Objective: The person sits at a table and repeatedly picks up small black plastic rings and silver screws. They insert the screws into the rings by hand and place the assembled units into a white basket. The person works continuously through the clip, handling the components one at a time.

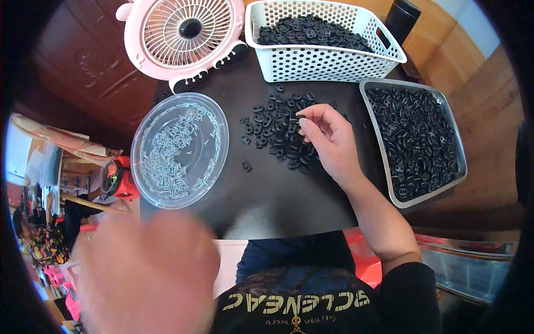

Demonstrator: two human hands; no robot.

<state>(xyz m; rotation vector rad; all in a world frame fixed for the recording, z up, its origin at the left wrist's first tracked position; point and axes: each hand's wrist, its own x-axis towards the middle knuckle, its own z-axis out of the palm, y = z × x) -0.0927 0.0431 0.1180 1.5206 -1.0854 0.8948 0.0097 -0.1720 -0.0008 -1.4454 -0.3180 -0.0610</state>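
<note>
My right hand [334, 147] is over the middle of the dark table, thumb and forefinger pinched on a small black plastic piece [300, 116]. A tiny metal spring [293, 119] shows beside the fingertips. Beneath the hand lies a loose pile of black two-hole plastic pieces [267, 119] that look like cord-lock parts. My left hand [147, 273] is large, close and smeared by motion at the lower left, so its fingers cannot be made out. Nearest to it is a round clear plastic lid or shallow dish [196, 167] holding many small metal springs [164, 164].
A white perforated basket [328, 64] of black pieces stands at the back. A metal tray [383, 161] full of similar pieces sits on the right. At the back left is a pink fan [133, 44], with a dark cylinder [402, 21] behind the basket. The table [267, 209] ends near my lap.
</note>
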